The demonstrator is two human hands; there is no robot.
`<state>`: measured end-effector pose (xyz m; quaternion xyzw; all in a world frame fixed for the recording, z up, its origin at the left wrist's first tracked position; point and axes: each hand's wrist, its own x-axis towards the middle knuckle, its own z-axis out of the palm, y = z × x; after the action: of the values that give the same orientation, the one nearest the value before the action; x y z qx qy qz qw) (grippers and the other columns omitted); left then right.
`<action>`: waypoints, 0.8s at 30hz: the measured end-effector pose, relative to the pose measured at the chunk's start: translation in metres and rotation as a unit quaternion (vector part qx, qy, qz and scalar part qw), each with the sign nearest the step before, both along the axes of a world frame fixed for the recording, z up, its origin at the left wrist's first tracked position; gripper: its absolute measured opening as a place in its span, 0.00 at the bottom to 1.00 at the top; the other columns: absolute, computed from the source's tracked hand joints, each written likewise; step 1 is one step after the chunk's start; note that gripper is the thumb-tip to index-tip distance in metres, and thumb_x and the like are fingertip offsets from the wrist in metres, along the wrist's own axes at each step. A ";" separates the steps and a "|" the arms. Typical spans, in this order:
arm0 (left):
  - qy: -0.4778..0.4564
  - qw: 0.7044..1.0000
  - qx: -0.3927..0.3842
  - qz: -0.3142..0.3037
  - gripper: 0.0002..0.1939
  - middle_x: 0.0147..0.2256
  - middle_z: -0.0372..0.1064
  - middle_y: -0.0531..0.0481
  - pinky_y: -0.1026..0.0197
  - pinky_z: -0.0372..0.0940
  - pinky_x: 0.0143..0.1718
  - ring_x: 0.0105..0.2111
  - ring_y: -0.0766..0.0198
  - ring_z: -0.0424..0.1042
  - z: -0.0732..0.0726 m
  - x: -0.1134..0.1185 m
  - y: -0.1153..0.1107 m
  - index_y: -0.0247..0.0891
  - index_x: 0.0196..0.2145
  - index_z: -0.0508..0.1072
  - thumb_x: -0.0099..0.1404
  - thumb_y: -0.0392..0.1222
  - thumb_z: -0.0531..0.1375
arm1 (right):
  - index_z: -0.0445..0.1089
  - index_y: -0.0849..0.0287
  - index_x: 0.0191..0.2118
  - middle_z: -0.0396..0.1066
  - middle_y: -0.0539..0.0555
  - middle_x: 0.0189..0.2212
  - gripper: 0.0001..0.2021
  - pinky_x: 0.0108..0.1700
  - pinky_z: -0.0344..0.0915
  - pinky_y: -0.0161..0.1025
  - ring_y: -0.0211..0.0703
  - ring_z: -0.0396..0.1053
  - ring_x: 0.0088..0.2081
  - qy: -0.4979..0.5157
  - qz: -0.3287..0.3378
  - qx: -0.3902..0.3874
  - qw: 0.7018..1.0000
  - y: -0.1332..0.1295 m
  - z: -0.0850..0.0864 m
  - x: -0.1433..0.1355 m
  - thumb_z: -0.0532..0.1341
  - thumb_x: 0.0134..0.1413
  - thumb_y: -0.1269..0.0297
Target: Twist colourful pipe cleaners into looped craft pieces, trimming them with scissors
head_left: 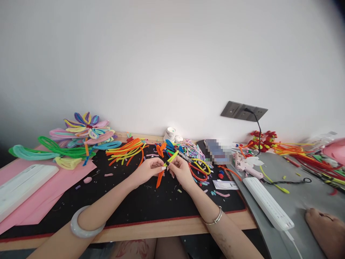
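Over the middle of the black mat, my left hand and my right hand meet fingertip to fingertip. Both pinch a small pipe-cleaner piece, with yellow loops pointing up and a dark band at its middle. An orange pipe-cleaner part hangs below the fingers; whether it is joined to the piece, I cannot tell. Just behind my hands lie an orange twisted shape and blue pipe cleaners. Yellow pipe-cleaner loops curve beside my right hand.
Orange and yellow pipe cleaners lie left. A pipe-cleaner flower rests on pink sheets. Right are a phone, a glue gun and a white power strip. Another person's hand shows at the right edge.
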<state>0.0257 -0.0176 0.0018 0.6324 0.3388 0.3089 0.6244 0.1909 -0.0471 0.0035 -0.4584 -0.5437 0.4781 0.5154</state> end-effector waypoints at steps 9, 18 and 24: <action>-0.023 1.000 -0.006 -0.005 0.12 0.26 0.69 0.51 0.62 0.65 0.33 0.28 0.67 0.69 0.006 -0.001 -0.003 0.34 0.31 0.69 0.57 0.47 0.59 | 0.61 0.60 0.29 0.64 0.46 0.20 0.11 0.15 0.52 0.27 0.28 0.56 0.15 0.098 0.073 -0.030 0.992 0.000 -0.001 0.001 0.62 0.48 0.58; -0.027 1.000 -0.012 0.010 0.13 0.25 0.69 0.51 0.62 0.65 0.33 0.28 0.66 0.69 0.012 -0.002 -0.006 0.33 0.30 0.69 0.55 0.48 0.61 | 0.62 0.59 0.32 0.64 0.46 0.21 0.11 0.17 0.55 0.28 0.29 0.58 0.17 0.193 0.125 -0.075 0.970 0.000 0.000 0.003 0.64 0.47 0.60; -0.013 0.999 0.031 -0.011 0.10 0.23 0.68 0.53 0.64 0.63 0.30 0.25 0.68 0.67 0.016 -0.004 -0.007 0.34 0.27 0.69 0.56 0.45 0.60 | 0.62 0.60 0.29 0.64 0.46 0.19 0.11 0.19 0.55 0.28 0.29 0.57 0.17 0.213 0.154 -0.109 0.959 0.000 -0.001 0.005 0.65 0.45 0.61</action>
<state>0.0218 -0.0246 0.0177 0.6511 0.3138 0.3201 0.6125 0.1961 -0.0468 0.0023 -0.3102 -0.4295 0.6947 0.4864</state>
